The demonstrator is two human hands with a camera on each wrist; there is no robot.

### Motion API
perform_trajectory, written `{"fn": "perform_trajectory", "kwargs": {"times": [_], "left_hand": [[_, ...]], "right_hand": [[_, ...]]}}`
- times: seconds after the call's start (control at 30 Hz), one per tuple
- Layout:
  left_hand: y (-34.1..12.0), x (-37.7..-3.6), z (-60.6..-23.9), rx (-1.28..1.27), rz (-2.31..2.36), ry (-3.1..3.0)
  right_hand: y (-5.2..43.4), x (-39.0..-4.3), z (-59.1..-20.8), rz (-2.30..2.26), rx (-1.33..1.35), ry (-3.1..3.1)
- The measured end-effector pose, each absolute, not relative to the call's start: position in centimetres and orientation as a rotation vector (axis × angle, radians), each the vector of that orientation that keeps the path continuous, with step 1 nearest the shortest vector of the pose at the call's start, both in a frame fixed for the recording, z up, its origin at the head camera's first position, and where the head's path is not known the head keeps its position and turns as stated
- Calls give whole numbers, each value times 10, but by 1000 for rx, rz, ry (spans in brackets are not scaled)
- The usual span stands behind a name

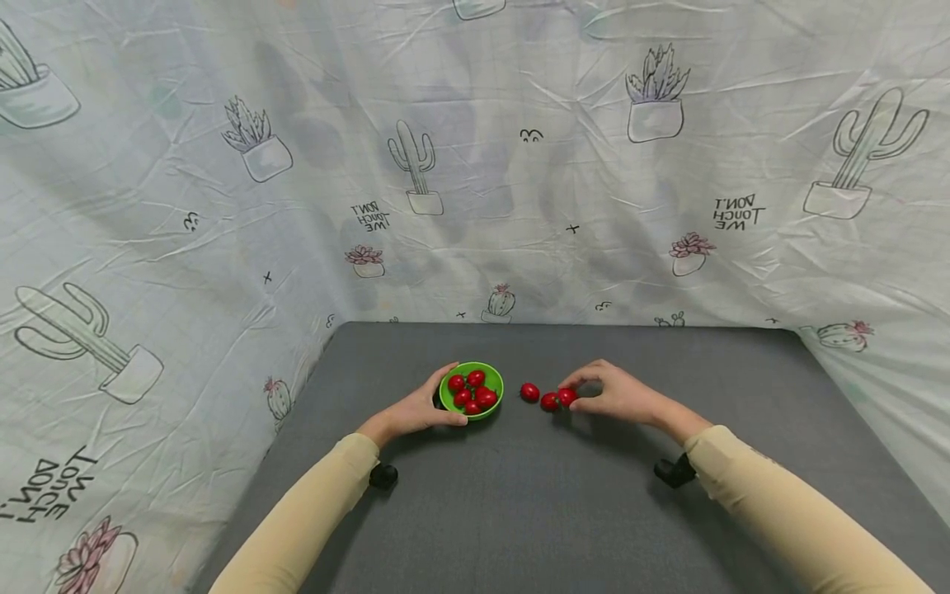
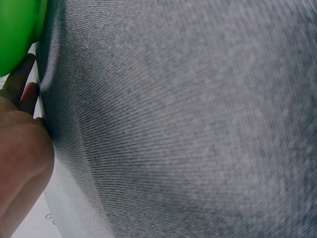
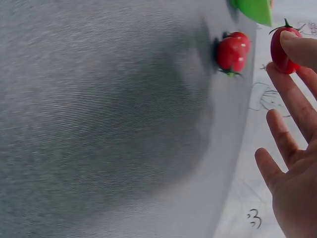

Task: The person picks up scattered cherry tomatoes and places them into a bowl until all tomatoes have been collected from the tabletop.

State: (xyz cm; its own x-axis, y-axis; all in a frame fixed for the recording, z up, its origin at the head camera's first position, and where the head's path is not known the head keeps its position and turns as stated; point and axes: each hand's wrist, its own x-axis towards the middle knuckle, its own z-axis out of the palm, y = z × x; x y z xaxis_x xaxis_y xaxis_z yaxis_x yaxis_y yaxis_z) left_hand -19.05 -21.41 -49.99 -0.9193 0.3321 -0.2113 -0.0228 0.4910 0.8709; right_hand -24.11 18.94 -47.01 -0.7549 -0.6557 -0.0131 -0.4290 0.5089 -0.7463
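My left hand (image 1: pixel 419 411) holds a small green bowl (image 1: pixel 493 379) by its side, thumb at the near edge and fingers round the far one. Several red cherry tomatoes (image 1: pixel 476 378) lie inside it. To the bowl's right, my right hand (image 1: pixel 619 396) pinches one cherry tomato (image 3: pixel 280 55) between thumb and fingers; its green stem end shows in the right wrist view. That tomato is off the table there. Two more tomatoes, one nearer the bowl (image 1: pixel 530 393) and one close to the pinched tomato (image 1: pixel 549 402), rest on the table.
A dark grey cloth-covered table (image 1: pixel 482 511) lies under both hands. Behind and at the sides hangs a pale curtain (image 1: pixel 475 190) printed with potted cacti. Black wrist devices, one left (image 1: pixel 383 476) and one right (image 1: pixel 674 472), sit beneath the sleeves.
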Motion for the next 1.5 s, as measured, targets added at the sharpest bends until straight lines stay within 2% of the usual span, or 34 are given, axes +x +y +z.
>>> {"fn": "perform_trajectory", "kwargs": {"times": [0.73, 1.5], "left_hand": [[-218, -193, -501, 243, 1394, 2385], [-211, -189, -498, 227, 1399, 2377]], "right_hand": [[158, -254, -437, -1155, -968, 2429], [110, -264, -430, -1113, -1042, 2413]]}}
